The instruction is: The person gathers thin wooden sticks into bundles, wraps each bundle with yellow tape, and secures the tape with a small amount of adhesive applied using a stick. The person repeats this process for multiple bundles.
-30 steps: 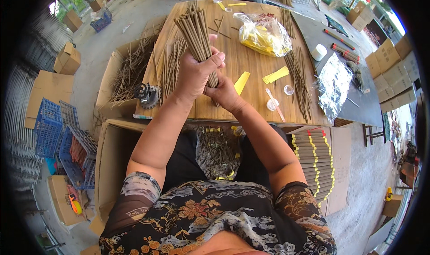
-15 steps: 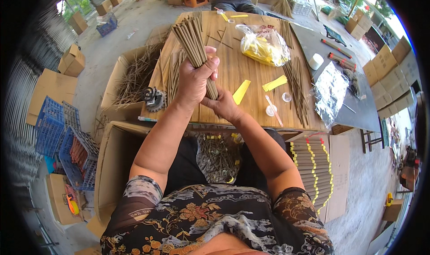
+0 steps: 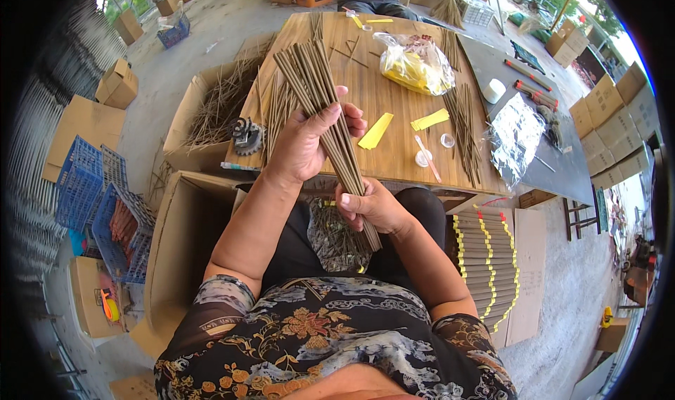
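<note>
So both hands are wrapped around one bundle of thin brown sticks [image 3: 330,119], held up at a slant over the near edge of the wooden surface [image 3: 394,154]. The left hand [image 3: 309,143] grips it around the middle, fingers [image 3: 351,115] curled tight over the sticks. The right hand [image 3: 373,207] has the lower end, fingers closed around it just above the lap. The top of the bundle fans out a bit toward the far left of the surface. Around it: yellow paper strips [image 3: 376,131] just right of the left hand, a clear bag with yellow stuff [image 3: 413,64] further back, loose sticks [image 3: 464,129] lying on the right, and a cardboard box [image 3: 211,115] of more sticks off the left edge
</note>
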Action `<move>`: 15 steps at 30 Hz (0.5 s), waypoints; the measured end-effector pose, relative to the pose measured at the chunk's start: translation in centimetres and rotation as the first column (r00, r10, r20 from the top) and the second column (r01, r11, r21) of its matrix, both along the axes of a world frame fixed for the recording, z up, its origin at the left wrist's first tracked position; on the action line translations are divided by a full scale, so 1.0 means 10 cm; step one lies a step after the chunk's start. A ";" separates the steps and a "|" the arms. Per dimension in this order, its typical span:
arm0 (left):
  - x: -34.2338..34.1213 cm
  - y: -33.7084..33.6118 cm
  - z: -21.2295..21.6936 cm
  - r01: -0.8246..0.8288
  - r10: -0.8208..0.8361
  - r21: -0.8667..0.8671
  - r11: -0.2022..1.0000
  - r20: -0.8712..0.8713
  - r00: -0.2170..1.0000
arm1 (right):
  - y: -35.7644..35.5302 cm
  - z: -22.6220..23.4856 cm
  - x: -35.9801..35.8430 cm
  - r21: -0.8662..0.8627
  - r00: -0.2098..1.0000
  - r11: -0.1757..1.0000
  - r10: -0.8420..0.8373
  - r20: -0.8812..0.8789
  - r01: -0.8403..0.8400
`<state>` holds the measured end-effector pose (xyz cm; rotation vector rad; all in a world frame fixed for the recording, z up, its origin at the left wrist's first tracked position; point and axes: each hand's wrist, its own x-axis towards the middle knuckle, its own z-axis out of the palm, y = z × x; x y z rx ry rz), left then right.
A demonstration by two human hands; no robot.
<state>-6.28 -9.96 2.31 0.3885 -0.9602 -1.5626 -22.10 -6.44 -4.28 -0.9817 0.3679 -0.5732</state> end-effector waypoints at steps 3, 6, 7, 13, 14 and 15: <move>-0.02 0.08 -0.02 0.046 -0.045 0.025 0.999 -0.019 0.999 | 0.10 0.00 -0.04 0.090 0.995 0.994 0.048 0.084 -0.055; -0.02 0.15 -0.02 0.057 -0.055 0.073 0.996 -0.020 0.998 | 0.17 0.02 -0.09 0.149 0.988 0.984 0.074 0.135 -0.095; -0.03 0.16 -0.02 0.058 -0.056 0.075 0.996 -0.033 0.998 | 0.19 0.01 -0.10 0.167 0.984 0.980 0.080 0.157 -0.107; -0.08 0.22 -0.01 0.070 -0.056 0.149 0.986 -0.096 0.994 | 0.25 -0.07 -0.16 0.173 0.977 0.977 0.087 0.195 -0.122; -0.08 0.22 -0.01 0.070 -0.058 0.159 0.985 -0.083 0.995 | 0.25 -0.06 -0.17 0.176 0.979 0.977 0.084 0.184 -0.117; -0.07 0.22 -0.02 0.081 -0.066 0.158 0.984 -0.095 0.993 | 0.26 -0.05 -0.17 0.178 0.981 0.977 0.085 0.176 -0.117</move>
